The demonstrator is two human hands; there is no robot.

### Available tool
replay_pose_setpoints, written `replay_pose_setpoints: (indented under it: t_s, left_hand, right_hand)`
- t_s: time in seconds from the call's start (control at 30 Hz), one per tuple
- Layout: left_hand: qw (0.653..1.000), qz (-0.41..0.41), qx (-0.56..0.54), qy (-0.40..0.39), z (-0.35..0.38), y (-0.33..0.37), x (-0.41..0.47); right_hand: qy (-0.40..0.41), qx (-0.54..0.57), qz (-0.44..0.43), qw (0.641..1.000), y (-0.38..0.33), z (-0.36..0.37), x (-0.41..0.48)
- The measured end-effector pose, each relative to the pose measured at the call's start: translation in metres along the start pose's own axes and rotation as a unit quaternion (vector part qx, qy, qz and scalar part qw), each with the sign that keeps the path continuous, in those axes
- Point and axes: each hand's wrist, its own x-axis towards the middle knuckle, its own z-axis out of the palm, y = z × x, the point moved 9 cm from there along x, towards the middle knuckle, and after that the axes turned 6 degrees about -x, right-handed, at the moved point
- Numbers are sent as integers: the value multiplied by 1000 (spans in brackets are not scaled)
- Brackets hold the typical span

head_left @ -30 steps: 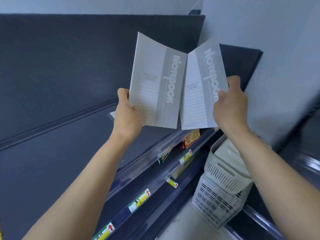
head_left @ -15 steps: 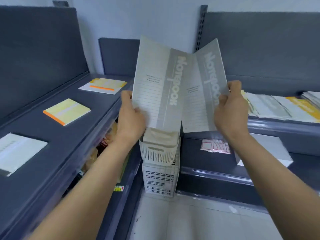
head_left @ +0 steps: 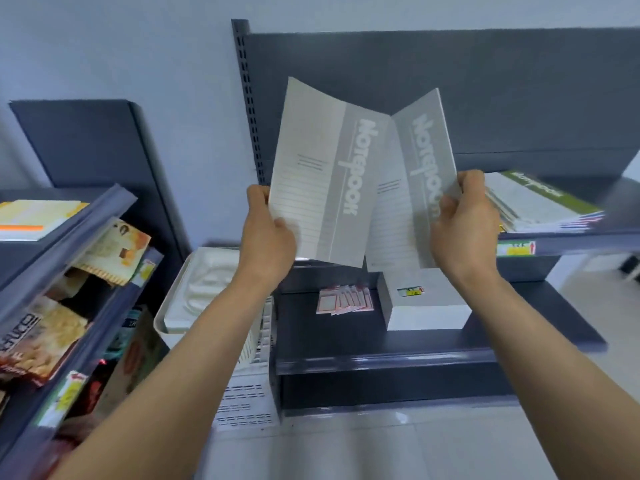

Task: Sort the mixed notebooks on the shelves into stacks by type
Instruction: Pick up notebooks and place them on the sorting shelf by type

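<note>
Holding: left hand (head_left: pixel 266 233) grips the lower left edge of one grey-and-white paper notebook (head_left: pixel 322 174); right hand (head_left: pixel 464 230) pinches the lower right edge of a matching second grey notebook (head_left: pixel 412 188). Both are upright in the air, touching side by side.
Done: little, I judge. A fanned pile of green-banded notebooks (head_left: pixel 540 202) at the front edge of the dark grey metal upper shelf (head_left: pixel 588 242) looks mixed.
Left: stacking this matched pair, then sorting that pile.
</note>
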Motion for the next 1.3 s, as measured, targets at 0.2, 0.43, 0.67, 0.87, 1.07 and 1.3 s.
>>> replay_pose_setpoints:
  t_s: [0.2, 0.43, 0.67, 0.87, 1.07, 1.3]
  left_hand:
    - [1000, -13, -5, 5, 89, 22, 27]
    - [999, -35, 15, 5, 153, 17, 51]
    - [998, -64, 5, -8, 196, 1, 103]
    - [997, -81, -1, -9, 212, -11, 138]
    - [993, -115, 32, 10, 196, -36, 158]
    - [986, -147, 48, 61, 186, -52, 161]
  right_hand:
    - [17, -18, 7, 1000, 73, -28, 71]
    - [13, -22, 32, 999, 132, -28, 119]
    - [17, -60, 42, 997, 158, -8, 161]
    - [-35, -83, 56, 994, 173, 36, 194]
    - [-190, -47, 79, 977, 177, 125, 202]
    - [-314, -84, 79, 942, 189, 208, 209]
